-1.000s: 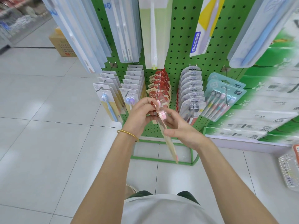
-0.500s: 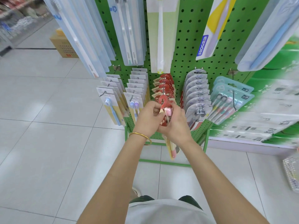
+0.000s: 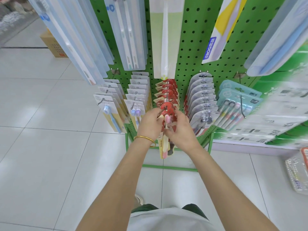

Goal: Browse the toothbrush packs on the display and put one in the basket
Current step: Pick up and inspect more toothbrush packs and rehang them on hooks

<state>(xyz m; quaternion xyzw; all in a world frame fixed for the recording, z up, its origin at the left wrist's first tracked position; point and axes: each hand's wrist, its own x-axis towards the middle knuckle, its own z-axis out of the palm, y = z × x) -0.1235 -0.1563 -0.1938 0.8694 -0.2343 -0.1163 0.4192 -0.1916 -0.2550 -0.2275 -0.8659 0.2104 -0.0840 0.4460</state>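
My left hand (image 3: 150,125) and right hand (image 3: 181,130) pinch the red pack (image 3: 170,105) at twelve o'clock; pulled askew, it may snag on the hook (image 3: 167,100).

**Q:** Fig. layout: lower row, L to R?
**A:** Five pegs on the pegboard (image 3: 191,47): single-brush packs (image 3: 108,104) far L, twin-brush packs (image 3: 136,100) next, centre-peg packs (image 3: 166,90) mid, fourth-peg packs (image 3: 201,95), multi-brush packs (image 3: 238,100) far R.

**Q:** Hands?
**A:** Both at the centre peg's tip. The left hand (image 3: 150,124) holds the front pack (image 3: 166,108) on its L side, the right hand (image 3: 180,129) on its R. The pack hangs between them, before the rest of its row.

**Q:** Above?
**A:** The upper long packs (image 3: 165,39) hang over the lower row.

**Q:** Floor?
**A:** The basket (image 3: 296,174) sits at the far R edge, well apart from both hands. The box (image 3: 53,45) sits at L, behind the display.
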